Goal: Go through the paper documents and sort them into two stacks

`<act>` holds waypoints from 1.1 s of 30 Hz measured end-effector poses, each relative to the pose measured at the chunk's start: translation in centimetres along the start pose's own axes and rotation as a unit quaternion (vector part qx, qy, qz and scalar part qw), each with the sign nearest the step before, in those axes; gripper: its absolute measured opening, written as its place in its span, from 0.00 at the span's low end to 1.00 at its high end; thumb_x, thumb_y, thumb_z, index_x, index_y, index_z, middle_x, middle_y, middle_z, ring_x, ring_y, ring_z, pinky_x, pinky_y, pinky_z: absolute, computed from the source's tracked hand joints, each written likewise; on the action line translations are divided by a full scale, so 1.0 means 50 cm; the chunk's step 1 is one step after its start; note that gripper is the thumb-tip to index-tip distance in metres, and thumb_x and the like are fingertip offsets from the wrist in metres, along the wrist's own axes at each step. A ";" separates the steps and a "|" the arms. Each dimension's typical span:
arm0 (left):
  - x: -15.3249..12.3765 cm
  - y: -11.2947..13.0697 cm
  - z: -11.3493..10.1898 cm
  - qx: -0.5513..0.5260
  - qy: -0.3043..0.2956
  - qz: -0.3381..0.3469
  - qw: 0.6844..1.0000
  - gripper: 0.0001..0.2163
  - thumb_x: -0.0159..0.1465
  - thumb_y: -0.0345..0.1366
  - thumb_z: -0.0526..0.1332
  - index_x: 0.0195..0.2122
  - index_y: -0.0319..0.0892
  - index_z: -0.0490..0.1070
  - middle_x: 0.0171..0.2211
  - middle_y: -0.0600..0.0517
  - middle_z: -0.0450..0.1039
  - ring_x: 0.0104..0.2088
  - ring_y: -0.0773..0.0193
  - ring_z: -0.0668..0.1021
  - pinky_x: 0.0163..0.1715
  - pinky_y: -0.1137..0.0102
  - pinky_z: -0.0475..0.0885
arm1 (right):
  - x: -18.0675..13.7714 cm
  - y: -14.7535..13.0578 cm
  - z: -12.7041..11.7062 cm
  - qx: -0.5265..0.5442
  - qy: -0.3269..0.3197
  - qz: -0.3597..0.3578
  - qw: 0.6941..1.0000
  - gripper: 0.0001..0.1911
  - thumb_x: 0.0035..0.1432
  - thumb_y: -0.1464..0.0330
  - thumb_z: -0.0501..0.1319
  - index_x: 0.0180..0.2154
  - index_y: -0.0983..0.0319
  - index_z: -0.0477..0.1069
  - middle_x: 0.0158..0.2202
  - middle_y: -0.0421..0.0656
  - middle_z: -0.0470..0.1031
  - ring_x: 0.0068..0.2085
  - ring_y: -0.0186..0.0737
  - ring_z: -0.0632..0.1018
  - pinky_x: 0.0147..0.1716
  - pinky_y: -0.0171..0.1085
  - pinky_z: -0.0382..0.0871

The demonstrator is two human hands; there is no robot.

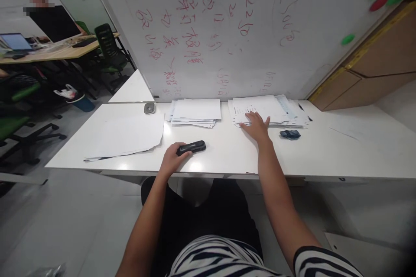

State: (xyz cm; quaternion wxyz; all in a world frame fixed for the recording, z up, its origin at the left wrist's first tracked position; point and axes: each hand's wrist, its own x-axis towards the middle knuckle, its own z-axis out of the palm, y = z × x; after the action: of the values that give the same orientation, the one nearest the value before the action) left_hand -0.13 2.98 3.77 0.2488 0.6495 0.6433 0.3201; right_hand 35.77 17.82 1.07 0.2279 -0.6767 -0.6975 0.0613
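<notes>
– Striped shirt point(211, 256) nearest, then a white bench point(334, 158) beyond the lap.

– And the hands?

– Right hand point(256, 127): fingers apart, laid over the front of the right-hand paper stack point(264, 103), perhaps to steady it. Left hand point(173, 157): fingers clamped on one end of a black stapler point(196, 146) near the bench's front edge, probably for easy reach.

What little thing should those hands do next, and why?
Maybe the right hand should pinch a top sheet from the right-hand paper stack and lift it. Its spread fingers are on that stack's near edge, while the left hand holds a black stapler with no paper between its arms.
</notes>
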 end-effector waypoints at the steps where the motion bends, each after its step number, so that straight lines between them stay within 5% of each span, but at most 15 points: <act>1: 0.000 0.000 0.000 0.001 0.001 -0.001 1.000 0.16 0.56 0.48 0.62 0.42 0.47 0.70 0.41 0.53 0.74 0.43 0.59 0.75 0.43 0.65 0.69 | -0.001 0.000 -0.001 -0.002 0.001 0.002 1.000 0.26 0.58 0.54 0.55 0.56 0.55 0.64 0.65 0.46 0.58 0.65 0.52 0.55 0.60 0.65 0.28; 13: 0.001 -0.004 0.003 0.003 0.006 -0.006 1.000 0.18 0.55 0.50 0.62 0.43 0.47 0.70 0.42 0.52 0.74 0.43 0.58 0.74 0.44 0.64 0.69 | -0.003 -0.013 -0.006 0.039 0.016 0.030 0.999 0.19 0.62 0.57 0.50 0.49 0.54 0.71 0.62 0.43 0.63 0.64 0.52 0.58 0.60 0.66 0.31; 19: -0.001 0.003 0.000 0.004 0.000 -0.007 1.000 0.17 0.56 0.50 0.61 0.43 0.46 0.70 0.41 0.51 0.74 0.43 0.58 0.74 0.43 0.64 0.69 | -0.004 -0.025 0.001 0.022 0.103 0.004 0.994 0.19 0.63 0.67 0.44 0.43 0.60 0.72 0.46 0.48 0.77 0.49 0.46 0.73 0.61 0.56 0.43; 28: -0.005 0.010 -0.002 0.011 0.002 -0.010 1.000 0.17 0.56 0.49 0.61 0.43 0.47 0.70 0.42 0.51 0.74 0.42 0.58 0.75 0.42 0.65 0.70 | -0.007 -0.035 -0.003 0.031 0.144 0.008 0.989 0.12 0.60 0.66 0.51 0.36 0.60 0.72 0.38 0.46 0.78 0.43 0.43 0.74 0.60 0.51 0.45; 33: -0.006 0.009 -0.003 0.009 -0.001 -0.014 1.000 0.17 0.56 0.49 0.61 0.44 0.47 0.70 0.42 0.52 0.73 0.43 0.58 0.74 0.41 0.65 0.69 | -0.005 -0.027 0.006 0.080 0.099 -0.007 0.992 0.09 0.59 0.64 0.55 0.33 0.59 0.73 0.50 0.46 0.74 0.54 0.46 0.69 0.60 0.54 0.43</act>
State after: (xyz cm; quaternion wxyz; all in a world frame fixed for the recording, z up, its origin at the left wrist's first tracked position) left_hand 0.08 2.65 4.19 0.2476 0.6430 0.6551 0.3100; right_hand 34.42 17.52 1.27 0.3494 -0.6540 -0.6693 0.0477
